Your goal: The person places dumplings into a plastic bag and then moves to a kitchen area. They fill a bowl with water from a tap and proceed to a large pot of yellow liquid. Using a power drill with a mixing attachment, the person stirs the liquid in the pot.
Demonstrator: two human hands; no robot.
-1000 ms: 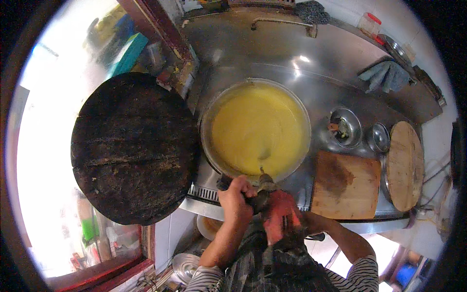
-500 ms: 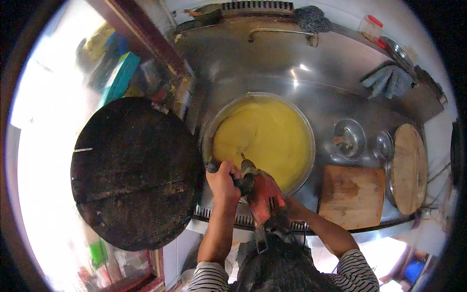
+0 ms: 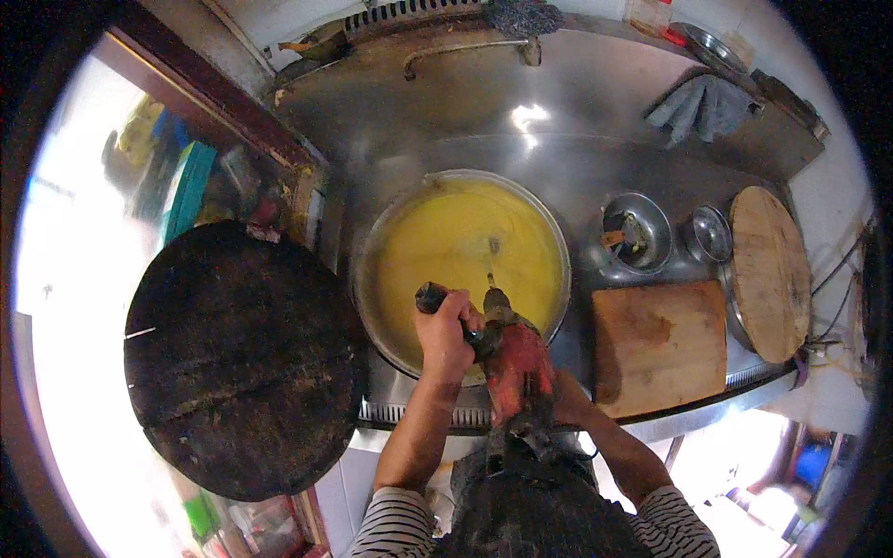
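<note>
A large round metal pot [image 3: 369, 327] holds a thick yellow liquid [image 3: 437, 232]. Over its near side is a red and black electric drill [image 3: 517, 363], its thin shaft pointing away from me and down into the liquid, where a ripple shows. My left hand [image 3: 446, 327] is wrapped round the drill's black side handle. Behind the drill's body, at its right rear, my right hand [image 3: 569, 398] holds it; most of those fingers are hidden.
Left of the pot stands a big dark round board [image 3: 246, 363]. To the right are a metal bowl [image 3: 659, 223] with utensils, a smaller bowl [image 3: 711, 234], a square wooden board [image 3: 660, 344] and a round wooden board [image 3: 770, 274]. A faucet pipe [image 3: 465, 48] runs along the back.
The view has shifted, so the counter sits further left in it. Relative to the pot, the drill and both hands have moved right, and its shaft now points toward the pot's middle right.
</note>
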